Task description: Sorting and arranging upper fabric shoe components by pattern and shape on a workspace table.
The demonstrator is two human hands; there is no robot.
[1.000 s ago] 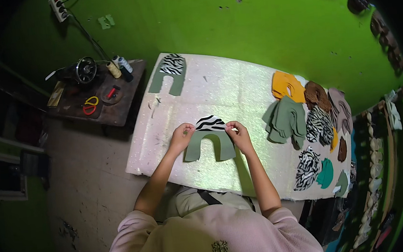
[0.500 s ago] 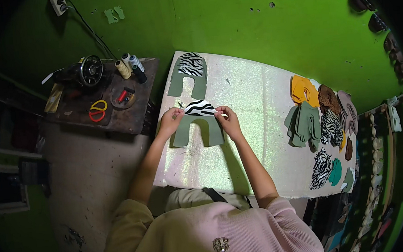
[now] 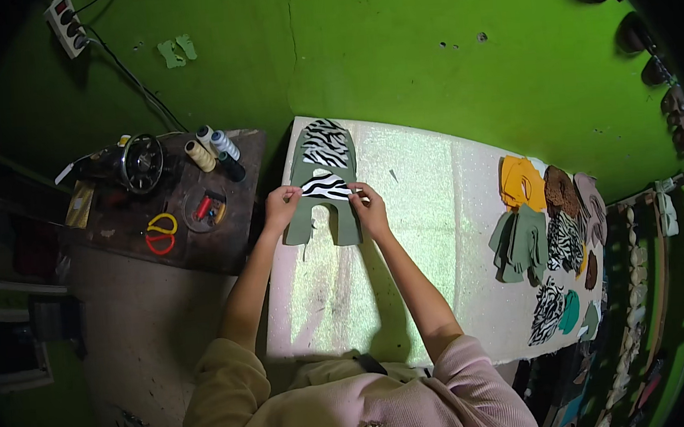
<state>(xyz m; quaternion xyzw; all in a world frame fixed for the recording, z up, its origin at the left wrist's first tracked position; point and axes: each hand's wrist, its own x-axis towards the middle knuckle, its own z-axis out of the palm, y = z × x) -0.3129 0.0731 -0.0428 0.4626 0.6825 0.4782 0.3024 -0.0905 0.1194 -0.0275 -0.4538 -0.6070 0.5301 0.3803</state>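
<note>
A zebra-striped cloth piece [image 3: 325, 187] lies across the top of a green U-shaped cloth piece [image 3: 346, 223]. My left hand [image 3: 281, 208] pinches the left end of the striped piece, and my right hand [image 3: 369, 210] pinches its right end. Whether the fingers also grip the green cloth beneath cannot be made out. Just beyond, on the far left of the table, rests another green cloth piece [image 3: 298, 169] topped with a larger zebra-striped patch [image 3: 326, 144].
Stacks of yellow [image 3: 522, 183], green [image 3: 521, 241] and zebra-patterned pieces [image 3: 546, 310] lie along the pale table's [image 3: 417, 248] right side. At left, a dark wooden table [image 3: 220, 251] carries a sewing machine [image 3: 142, 163], thread cones [image 3: 200, 155], scissors [image 3: 160, 234] and a round dish [image 3: 207, 211].
Both hands have carried the green piece and striped piece away from me and slightly left, close against the far piece. The view has tilted, shifting the surroundings lower in the picture.
</note>
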